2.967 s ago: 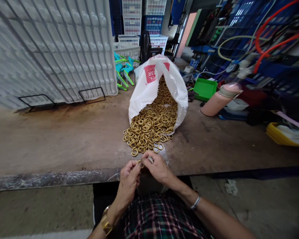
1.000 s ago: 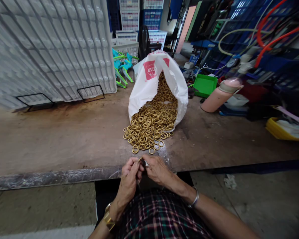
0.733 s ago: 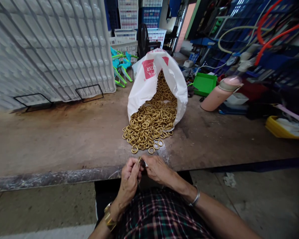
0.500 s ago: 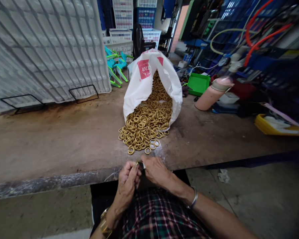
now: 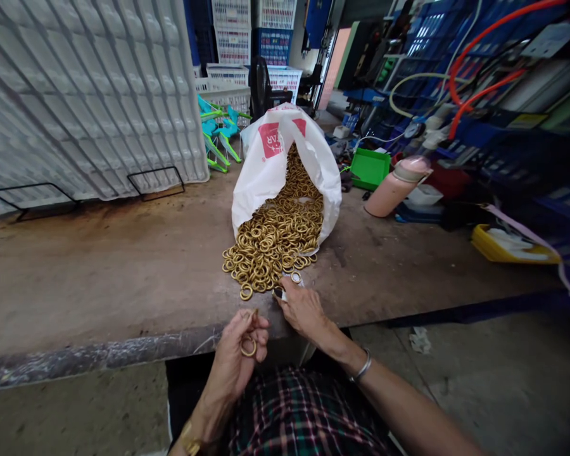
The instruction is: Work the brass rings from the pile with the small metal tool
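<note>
Beyond both hands lies the ring pile

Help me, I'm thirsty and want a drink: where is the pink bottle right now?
In the head view, the pink bottle is on the table, to the right of the white bag, on the near side of the green tray.

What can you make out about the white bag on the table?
The white bag looks like thin, creased plastic with red printed patches, one with white lettering. It sits slumped on the brown table, its ragged mouth open toward the person. Brass-coloured rings lie inside and spill out. The left hand and right hand are clear of it; its back is hidden.
</note>
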The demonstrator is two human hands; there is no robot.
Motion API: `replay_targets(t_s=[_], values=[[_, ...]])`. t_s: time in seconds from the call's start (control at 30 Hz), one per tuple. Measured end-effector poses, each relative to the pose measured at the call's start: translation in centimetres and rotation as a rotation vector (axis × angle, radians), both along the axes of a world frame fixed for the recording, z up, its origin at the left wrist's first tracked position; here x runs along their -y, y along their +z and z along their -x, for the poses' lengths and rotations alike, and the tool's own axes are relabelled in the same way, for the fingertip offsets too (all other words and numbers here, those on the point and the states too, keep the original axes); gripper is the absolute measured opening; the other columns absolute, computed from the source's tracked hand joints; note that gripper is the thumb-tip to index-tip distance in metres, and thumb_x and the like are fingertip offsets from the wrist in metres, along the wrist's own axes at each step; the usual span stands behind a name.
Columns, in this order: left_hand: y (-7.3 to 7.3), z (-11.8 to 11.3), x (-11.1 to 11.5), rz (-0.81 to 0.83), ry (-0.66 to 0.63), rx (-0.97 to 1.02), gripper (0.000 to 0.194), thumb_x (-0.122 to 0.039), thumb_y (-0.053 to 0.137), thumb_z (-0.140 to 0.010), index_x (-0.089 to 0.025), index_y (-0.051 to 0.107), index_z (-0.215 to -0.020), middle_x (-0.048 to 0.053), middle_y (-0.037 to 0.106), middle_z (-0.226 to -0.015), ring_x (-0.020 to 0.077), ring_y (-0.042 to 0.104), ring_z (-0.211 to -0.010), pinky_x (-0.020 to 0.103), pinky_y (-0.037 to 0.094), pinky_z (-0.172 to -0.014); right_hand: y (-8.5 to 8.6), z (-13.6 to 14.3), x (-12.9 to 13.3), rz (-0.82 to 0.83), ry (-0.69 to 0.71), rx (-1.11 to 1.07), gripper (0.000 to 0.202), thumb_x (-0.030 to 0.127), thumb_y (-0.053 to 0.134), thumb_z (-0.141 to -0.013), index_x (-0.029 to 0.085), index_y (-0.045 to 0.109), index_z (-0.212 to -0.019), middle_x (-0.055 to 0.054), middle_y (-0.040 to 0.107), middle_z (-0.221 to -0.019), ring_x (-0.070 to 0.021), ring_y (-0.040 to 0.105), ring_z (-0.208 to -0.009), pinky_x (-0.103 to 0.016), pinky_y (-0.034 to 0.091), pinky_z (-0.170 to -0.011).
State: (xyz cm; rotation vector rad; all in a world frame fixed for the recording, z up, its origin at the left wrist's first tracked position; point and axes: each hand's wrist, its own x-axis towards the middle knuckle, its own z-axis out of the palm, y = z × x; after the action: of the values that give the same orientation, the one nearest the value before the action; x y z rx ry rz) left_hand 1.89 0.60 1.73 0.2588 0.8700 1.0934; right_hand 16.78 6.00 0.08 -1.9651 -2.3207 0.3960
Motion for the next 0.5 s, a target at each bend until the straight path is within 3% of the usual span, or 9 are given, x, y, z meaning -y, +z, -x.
replay_targets(t_s=[0.17, 0.3, 0.4, 0.5], values=[[-0.63, 0.39, -0.35, 0.091, -0.011, 0.152, 0.020, -0.020, 0.067, -0.066, -0.016, 0.054, -0.081, -0.001, 0.057, -0.066, 0.0070, 0.050, -0.051, 0.015, 0.032, -0.040, 0.01, -0.07, -0.51, 0.018, -0.004, 0.011, 0.021, 0.028, 0.044, -0.084, 0.018, 0.046, -0.103, -0.007, 0.065, -0.084, -0.0192, 0.060, -0.074, -0.026, 0.031, -0.059], [-0.91, 0.19, -0.73, 0.159, 0.039, 0.212, 0.021, -0.025, 0.068, -0.066, -0.014, 0.051, -0.071, 0.001, 0.056, -0.065, 0.0050, 0.046, -0.049, 0.013, 0.029, -0.040, -0.06, -0.49, -0.56, 0.008, -0.002, -0.067, 0.016, 0.023, 0.044, -0.082, 0.018, 0.047, -0.097, -0.004, 0.062, -0.075, -0.0162, 0.057, -0.066, -0.024, 0.027, -0.055], [-1.01, -0.04, -0.84, 0.116, 0.060, 0.176, 0.024, -0.025, 0.069, -0.066, -0.014, 0.048, -0.068, -0.003, 0.051, -0.059, 0.0023, 0.038, -0.042, 0.013, 0.025, -0.037, -0.26, -0.57, -0.19, -0.017, 0.031, -0.242, 0.013, 0.017, 0.044, -0.078, 0.019, 0.048, -0.091, -0.001, 0.057, -0.068, -0.0144, 0.053, -0.061, -0.023, 0.028, -0.055], [-1.04, -0.14, -0.80, 0.035, 0.027, 0.168, 0.029, -0.024, 0.068, -0.068, -0.016, 0.041, -0.063, -0.006, 0.045, -0.055, 0.0012, 0.031, -0.039, 0.014, 0.022, -0.036, -0.17, -0.16, 0.33, -0.058, 0.061, -0.523, 0.004, 0.020, 0.042, -0.081, 0.020, 0.045, -0.082, 0.001, 0.051, -0.067, -0.0127, 0.049, -0.060, -0.022, 0.032, -0.057]])
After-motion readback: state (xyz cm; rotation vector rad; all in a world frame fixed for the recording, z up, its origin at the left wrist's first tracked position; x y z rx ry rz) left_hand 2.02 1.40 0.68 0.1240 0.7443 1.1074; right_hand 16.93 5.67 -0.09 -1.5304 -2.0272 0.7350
